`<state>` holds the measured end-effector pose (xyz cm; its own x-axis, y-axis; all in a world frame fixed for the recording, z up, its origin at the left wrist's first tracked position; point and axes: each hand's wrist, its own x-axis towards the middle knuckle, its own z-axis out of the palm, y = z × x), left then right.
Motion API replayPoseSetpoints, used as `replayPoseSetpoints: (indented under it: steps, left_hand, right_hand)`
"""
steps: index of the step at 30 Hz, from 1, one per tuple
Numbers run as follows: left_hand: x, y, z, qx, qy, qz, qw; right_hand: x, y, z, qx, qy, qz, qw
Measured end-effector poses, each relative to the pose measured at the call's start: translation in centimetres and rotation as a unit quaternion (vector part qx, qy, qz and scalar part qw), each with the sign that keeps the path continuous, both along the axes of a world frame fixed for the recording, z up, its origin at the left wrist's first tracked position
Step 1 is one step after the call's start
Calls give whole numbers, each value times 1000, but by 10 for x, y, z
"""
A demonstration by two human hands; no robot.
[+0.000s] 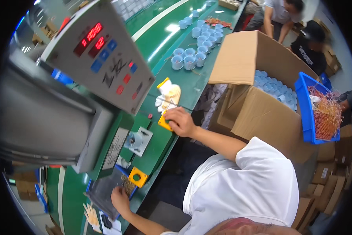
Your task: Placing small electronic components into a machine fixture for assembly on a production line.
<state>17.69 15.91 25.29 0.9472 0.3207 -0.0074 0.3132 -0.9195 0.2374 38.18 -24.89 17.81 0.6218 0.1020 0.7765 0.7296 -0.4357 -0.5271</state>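
My right hand [180, 120] lies over a yellow push-button box [164, 122] at the bench edge, its fingers bent round the button. My left hand [120, 199] dips its fingertips into a heap of small brass-coloured parts [127, 184] in a shallow tray [105, 192]; what the closed fingers pinch is hidden. Between the hands, a light blue plastic cup [134, 141] sits at a metal plate [144, 141] under the machine [105, 58]. A second yellow box with a green button [137, 177] stands by the tray.
White-and-yellow gloves [170, 94] lie beyond my right hand. Several blue cups [189, 62] stand along the green bench. At right are an open carton [258, 111] of cups and a blue crate [311, 113] of reddish wired parts. Other people [279, 15] are at the far right.
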Motion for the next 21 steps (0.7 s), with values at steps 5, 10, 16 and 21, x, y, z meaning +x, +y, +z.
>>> replayPoseSetpoints:
  steps: [5, 10, 16, 21]
  left_hand:
    - [-10, -1, 6, -47, -1, 37, 998]
    - [-8, 23, -2, -85, 46, 11, 995]
    - [-33, 32, -11, -126, -44, 38, 990]
    - [17, -8, 10, -156, -144, -7, 977]
  right_hand:
    - [-3, 6, 2, 1, -6, -6, 1000]
    - [-2, 1, 1, 1, -14, -19, 1000]
    - [-5, 12, -4, 17, 0, 12, 1000]
    - [3, 2, -1, 4, -39, -27, 999]
